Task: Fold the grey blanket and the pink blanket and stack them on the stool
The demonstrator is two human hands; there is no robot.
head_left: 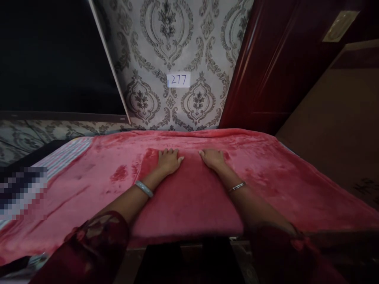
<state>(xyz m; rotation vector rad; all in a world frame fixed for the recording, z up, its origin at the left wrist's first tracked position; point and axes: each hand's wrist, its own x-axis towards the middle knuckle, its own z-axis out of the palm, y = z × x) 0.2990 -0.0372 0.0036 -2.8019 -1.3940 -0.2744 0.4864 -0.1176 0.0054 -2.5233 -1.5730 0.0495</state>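
Observation:
A pink plush blanket (260, 179) covers the table in front of me. On it, in the middle, lies a darker pink rectangular piece of fabric (189, 197), its near edge at the table's front. I cannot tell whether it is a separate cloth or a folded part of the blanket. My left hand (169, 161), with a pale bangle on the wrist, rests palm down near its far left corner, fingers spread. Near the far right corner, my right hand (212, 157), with a thin silver bracelet, lies palm down with the thumb stretched inward.
A large dark screen (56, 59) stands at the back left before patterned wallpaper (168, 47). A paper label (179, 79) reading 277 is on the wall. To the right are a dark red door (266, 71) and a cardboard box (334, 118). Striped cloth (66, 157) shows at left.

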